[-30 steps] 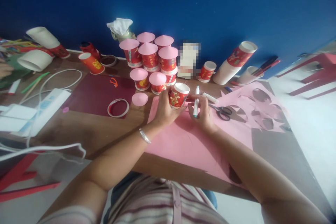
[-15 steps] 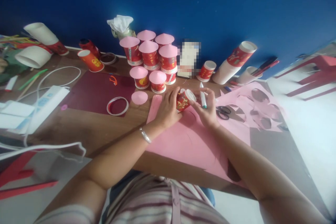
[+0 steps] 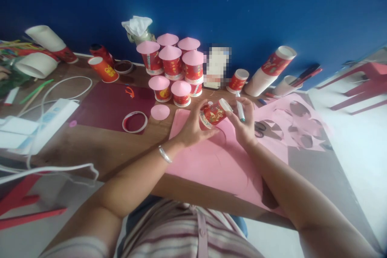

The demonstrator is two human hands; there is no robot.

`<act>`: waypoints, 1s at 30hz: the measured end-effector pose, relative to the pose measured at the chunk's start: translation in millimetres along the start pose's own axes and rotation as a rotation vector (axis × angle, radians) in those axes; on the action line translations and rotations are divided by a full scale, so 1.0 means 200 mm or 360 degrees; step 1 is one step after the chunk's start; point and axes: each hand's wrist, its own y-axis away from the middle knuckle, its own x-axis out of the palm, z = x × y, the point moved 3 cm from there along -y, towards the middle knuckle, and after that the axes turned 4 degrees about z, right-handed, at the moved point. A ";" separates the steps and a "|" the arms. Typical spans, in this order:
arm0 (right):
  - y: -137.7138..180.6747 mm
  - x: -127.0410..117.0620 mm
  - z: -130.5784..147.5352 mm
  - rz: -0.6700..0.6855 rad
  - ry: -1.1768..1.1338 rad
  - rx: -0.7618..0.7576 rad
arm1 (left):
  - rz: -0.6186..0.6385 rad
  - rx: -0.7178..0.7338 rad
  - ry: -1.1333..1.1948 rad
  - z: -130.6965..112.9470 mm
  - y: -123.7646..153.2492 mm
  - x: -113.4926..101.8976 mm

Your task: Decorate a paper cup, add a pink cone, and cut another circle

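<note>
A red patterned paper cup (image 3: 216, 113) is tilted on its side, its white rim toward the upper right. My left hand (image 3: 195, 127) grips its base end, fingers behind and thumb below. At the rim, the thumb of my right hand (image 3: 245, 125) touches the cup or lies right beside it. A white marker (image 3: 240, 109) with a green end is held between the fingers of that same hand. Beneath both hands lies a sheet of pink paper (image 3: 208, 159) with curved lines drawn on it. Black-handled scissors (image 3: 260, 129) rest just right of my right hand.
Several red cups with pink cone tops (image 3: 171, 53) stand at the back. A pink disc (image 3: 160, 112) and a tape-like ring (image 3: 134, 122) lie at left. Cut pink scraps (image 3: 299, 115) and a pen cup (image 3: 287, 85) are at right; a white cable (image 3: 45, 96) loops far left.
The paper cup has turned so that more of its side shows, and its rim has shifted right. My right hand has moved slightly right with the marker.
</note>
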 end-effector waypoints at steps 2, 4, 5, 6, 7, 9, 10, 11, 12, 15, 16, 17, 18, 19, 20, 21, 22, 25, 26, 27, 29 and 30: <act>0.00 0.00 0.01 0.0031 0.0009 -0.0002 | 0.0024 -0.0024 0.0044 -0.02 0.00 0.00; 0.00 0.00 0.04 0.0075 0.0023 -0.0037 | 0.0035 -0.0032 0.0091 -0.03 0.00 0.00; 0.00 0.01 0.05 0.0103 0.0035 -0.0066 | 0.0034 -0.0028 0.0124 -0.03 0.00 0.00; 0.01 0.01 0.07 0.0135 0.0046 -0.0096 | 0.0031 -0.0022 0.0159 -0.03 -0.01 0.00; 0.01 0.02 0.08 0.0173 0.0046 -0.0124 | 0.0028 -0.0018 0.0189 -0.04 -0.01 0.01; 0.01 0.04 0.10 0.0262 0.0000 -0.0169 | 0.0030 -0.0033 0.0222 -0.04 -0.02 0.02; 0.01 0.04 0.10 0.0302 -0.0035 -0.0191 | 0.0033 -0.0053 0.0230 -0.04 -0.02 0.02; 0.01 0.05 0.11 0.0327 -0.0063 -0.0213 | 0.0030 -0.0078 0.0238 -0.05 -0.03 0.02; 0.01 0.05 0.11 0.0332 -0.0075 -0.0234 | 0.0022 -0.0105 0.0253 -0.05 -0.03 0.01; 0.01 0.04 0.08 0.0242 0.0031 -0.0261 | -0.0059 -0.0197 0.0375 -0.04 -0.03 -0.02; 0.01 0.04 0.07 0.0195 0.0098 -0.0266 | -0.0089 -0.0250 0.0427 -0.03 -0.03 -0.03; 0.02 0.03 0.06 0.0152 0.0170 -0.0272 | -0.0107 -0.0309 0.0479 -0.02 -0.02 -0.04; 0.02 0.03 0.05 0.0119 0.0245 -0.0280 | -0.0116 -0.0358 0.0522 -0.02 -0.02 -0.05; 0.02 0.03 0.04 0.0098 0.0325 -0.0289 | -0.0121 -0.0382 0.0544 -0.02 -0.02 -0.06; 0.03 0.02 0.04 0.0088 0.0406 -0.0298 | -0.0126 -0.0376 0.0542 -0.02 -0.02 -0.06; 0.03 0.03 0.03 0.0089 0.0485 -0.0303 | -0.0133 -0.0346 0.0513 -0.02 -0.02 -0.07; 0.03 0.03 0.03 0.0095 0.0560 -0.0303 | -0.0144 -0.0300 0.0459 -0.03 -0.03 -0.07; 0.04 0.02 0.05 0.0087 0.0702 -0.0300 | -0.0174 -0.0199 0.0260 -0.04 -0.03 -0.07; 0.04 0.02 0.05 0.0081 0.0717 -0.0299 | -0.0170 -0.0185 0.0218 -0.04 -0.03 -0.07; 0.04 0.02 0.05 0.0082 0.0727 -0.0303 | -0.0162 -0.0175 0.0194 -0.03 -0.03 -0.06; 0.04 0.01 0.06 0.0104 0.0752 -0.0335 | -0.0138 -0.0163 0.0170 -0.02 -0.03 -0.06; 0.04 0.01 0.05 0.0133 0.0775 -0.0365 | -0.0131 -0.0158 0.0151 -0.02 -0.03 -0.06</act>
